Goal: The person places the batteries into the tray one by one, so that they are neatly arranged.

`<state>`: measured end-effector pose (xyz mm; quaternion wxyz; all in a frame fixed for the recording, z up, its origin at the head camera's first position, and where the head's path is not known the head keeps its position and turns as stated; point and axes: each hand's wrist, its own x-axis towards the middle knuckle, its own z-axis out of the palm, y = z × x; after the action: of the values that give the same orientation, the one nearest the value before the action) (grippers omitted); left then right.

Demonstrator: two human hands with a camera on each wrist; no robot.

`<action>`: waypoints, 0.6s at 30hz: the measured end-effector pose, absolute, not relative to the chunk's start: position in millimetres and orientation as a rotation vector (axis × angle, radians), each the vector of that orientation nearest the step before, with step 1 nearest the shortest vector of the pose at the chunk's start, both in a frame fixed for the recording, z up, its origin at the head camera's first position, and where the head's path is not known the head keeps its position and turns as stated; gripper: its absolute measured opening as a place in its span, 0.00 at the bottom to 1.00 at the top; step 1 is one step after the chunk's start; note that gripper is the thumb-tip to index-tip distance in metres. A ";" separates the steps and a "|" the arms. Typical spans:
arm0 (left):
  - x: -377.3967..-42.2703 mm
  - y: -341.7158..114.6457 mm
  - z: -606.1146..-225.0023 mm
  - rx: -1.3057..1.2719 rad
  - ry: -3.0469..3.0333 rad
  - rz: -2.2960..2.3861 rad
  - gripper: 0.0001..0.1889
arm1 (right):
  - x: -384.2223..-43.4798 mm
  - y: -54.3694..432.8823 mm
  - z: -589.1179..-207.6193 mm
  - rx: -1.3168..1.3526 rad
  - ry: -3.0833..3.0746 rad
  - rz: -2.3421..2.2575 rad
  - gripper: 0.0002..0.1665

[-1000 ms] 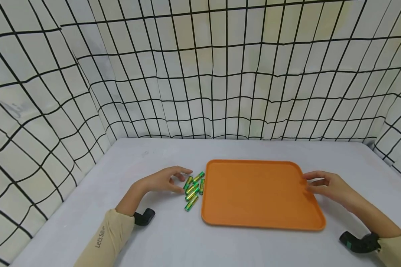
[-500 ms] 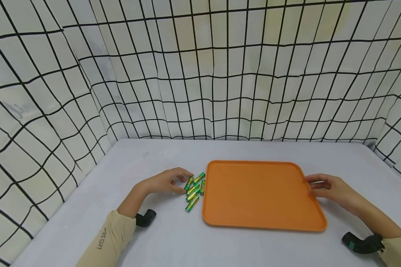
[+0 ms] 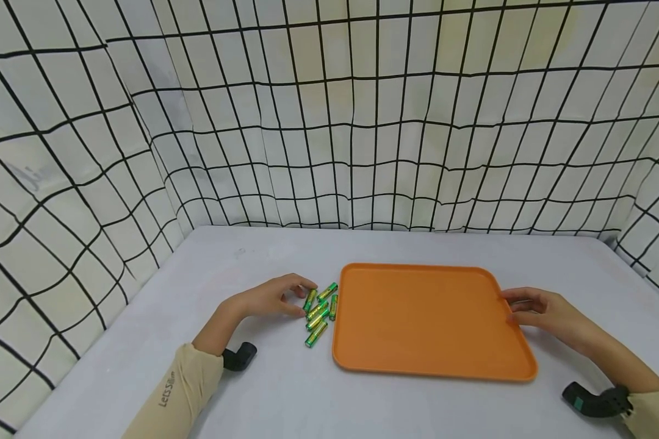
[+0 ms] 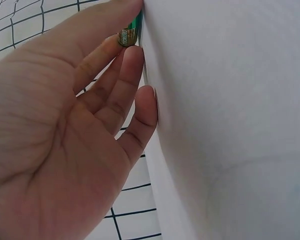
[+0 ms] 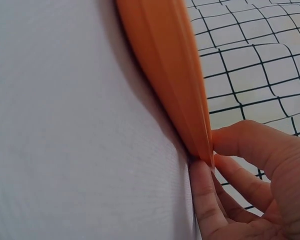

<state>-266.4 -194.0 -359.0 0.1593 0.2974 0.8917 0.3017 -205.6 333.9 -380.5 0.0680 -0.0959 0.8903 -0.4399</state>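
Several green-and-gold cylindrical batteries lie in a loose cluster on the white table, just left of the orange tray. My left hand rests beside them, fingers loosely bent. In the left wrist view, the end of one battery shows right at the index fingertip, beyond the thumb. My right hand is at the tray's right edge, with its fingertips touching the rim. The right wrist view has the thumb against the upper rim and the other fingers loosely bent by the table.
A black-lined net hangs over white walls at the back and both sides. The white table extends in front of the tray. Black wrist devices sit on both forearms, the left one close to the tabletop.
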 end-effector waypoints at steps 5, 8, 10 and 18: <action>-266.7 -194.3 -358.8 0.858 2.558 0.864 0.28 | -205.6 335.1 -381.9 -0.300 2.695 -1.322 0.32; -266.4 -194.4 -358.0 0.864 2.565 0.860 0.28 | -206.0 335.8 -382.9 -0.301 2.697 -1.321 0.32; -266.2 -194.6 -357.6 0.868 2.569 0.852 0.28 | -206.1 336.1 -383.2 -0.297 2.694 -1.321 0.32; -266.6 -194.2 -358.3 0.875 2.570 0.858 0.27 | -206.1 336.7 -383.2 -0.303 2.686 -1.331 0.32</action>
<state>-266.6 -194.2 -358.3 0.1465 0.3039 0.8929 0.2981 -206.1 336.7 -383.2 0.0642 -0.1003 0.8897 -0.4408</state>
